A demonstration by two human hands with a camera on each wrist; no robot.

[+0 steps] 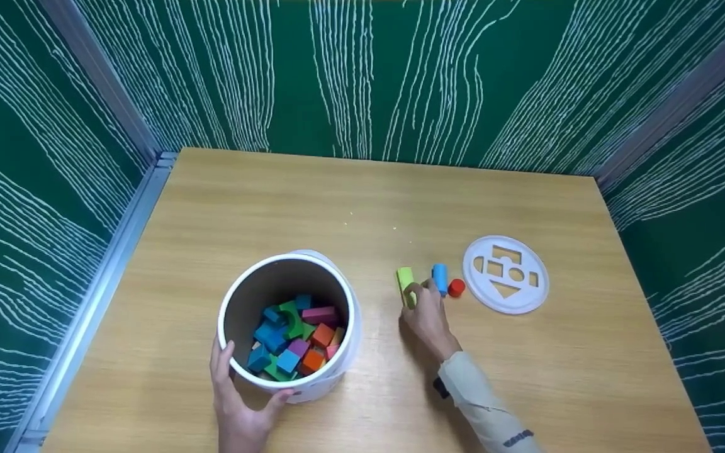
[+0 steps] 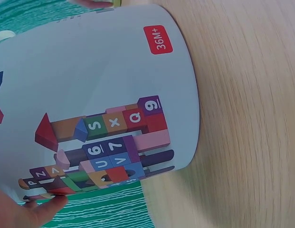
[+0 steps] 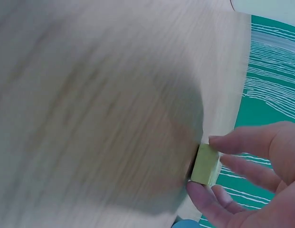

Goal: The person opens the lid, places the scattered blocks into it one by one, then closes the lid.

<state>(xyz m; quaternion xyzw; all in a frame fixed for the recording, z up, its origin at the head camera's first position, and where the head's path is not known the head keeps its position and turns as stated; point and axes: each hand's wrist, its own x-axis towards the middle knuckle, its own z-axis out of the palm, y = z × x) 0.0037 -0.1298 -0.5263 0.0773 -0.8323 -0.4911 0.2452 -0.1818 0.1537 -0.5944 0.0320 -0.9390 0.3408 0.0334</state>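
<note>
A white cylindrical bucket (image 1: 320, 389) of coloured wooden blocks (image 1: 287, 360) stands on the table, left of centre. My left hand (image 1: 240, 412) holds it at the near left, thumb at the front rim and fingers round the side. Its printed wall (image 2: 90, 61) fills much of the left wrist view. To the right, my right hand (image 1: 428, 321) pinches a yellow-green oblong block (image 3: 203, 165) between thumb and fingers, at the table surface. Just beyond that hand lie a blue cylinder (image 1: 440, 277) and a short red cylinder (image 1: 456, 288).
A round white lid (image 1: 529, 299) with shaped cut-outs lies flat right of the red cylinder. The wooden table (image 1: 243, 195) meets green, white-streaked walls (image 1: 394, 75) at the back and sides. A few tiny pale specks dot the table beyond the bucket.
</note>
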